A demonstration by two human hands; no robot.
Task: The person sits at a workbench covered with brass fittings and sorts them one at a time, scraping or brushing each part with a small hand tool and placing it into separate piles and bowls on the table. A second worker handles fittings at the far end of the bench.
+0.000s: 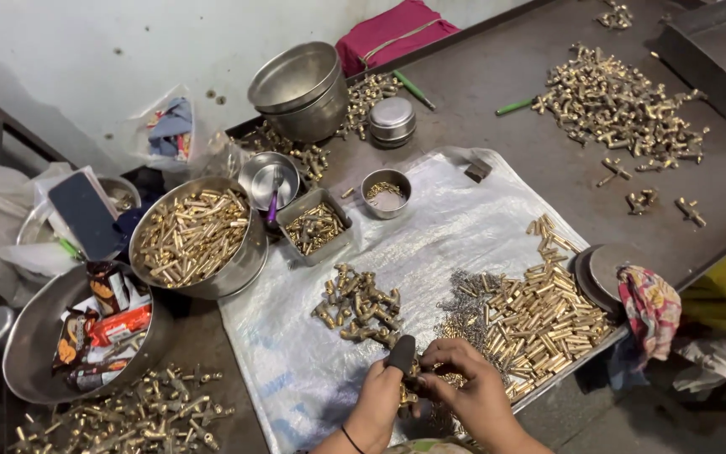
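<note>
- The dark metal table (506,76) fills most of the view, slanting up to the right, with a pale wall behind it.
- A crinkled, translucent plastic sheet (430,244) lies across the near part of the table and carries most of the loose brass.
- A wide steel bowl (241,265), left of the sheet, is heaped with short brass tubes; a larger steel basin (31,353) nearer the left edge holds snack wrappers.
- A big scatter of brass T-fittings (615,105) lies on the bare table at the upper right, well apart from the hands.
- A bed of brass tubes (539,319) lies packed side by side on the sheet's right edge, just beside the right hand.
- A smaller cluster of brass fittings (359,307) sits on the sheet just above the hands.
- The left hand (380,395), wearing a dark cover over one finger and a thin black band at the wrist, is pinched narrowly on a small brass piece.
- The right hand (464,387) curls its fingers tightly on the same brass piece from the other side.
- The small brass piece (411,388) is shiny and yellow, largely hidden between the fingertips, held above the near edge of the sheet; its exact shape cannot be told.
</note>
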